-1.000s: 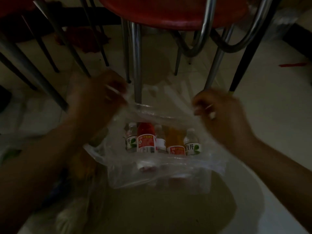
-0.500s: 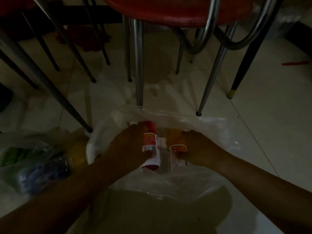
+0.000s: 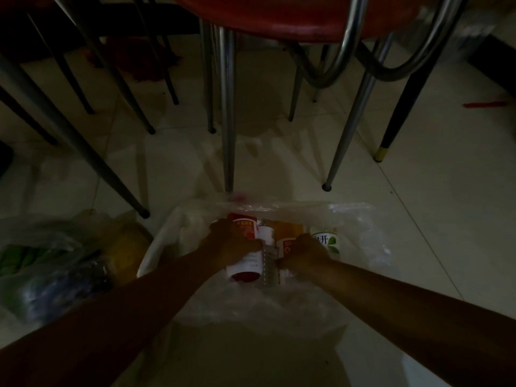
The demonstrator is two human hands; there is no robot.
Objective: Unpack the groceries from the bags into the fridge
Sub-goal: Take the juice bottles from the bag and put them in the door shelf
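My left hand (image 3: 237, 247) wraps around the red bottle (image 3: 245, 233) and my right hand (image 3: 303, 254) grips the orange bottle (image 3: 287, 233), both inside the clear bag (image 3: 360, 236) on the floor (no fridge in sight), ready to lift out.

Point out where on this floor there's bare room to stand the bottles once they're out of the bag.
Bare tile lies right of the clear bag, out past the black chair leg. A smaller patch lies between the bag and the chrome chair legs. Left of the bag is crowded with other bags. Both the left hand and right hand are among the bottles.
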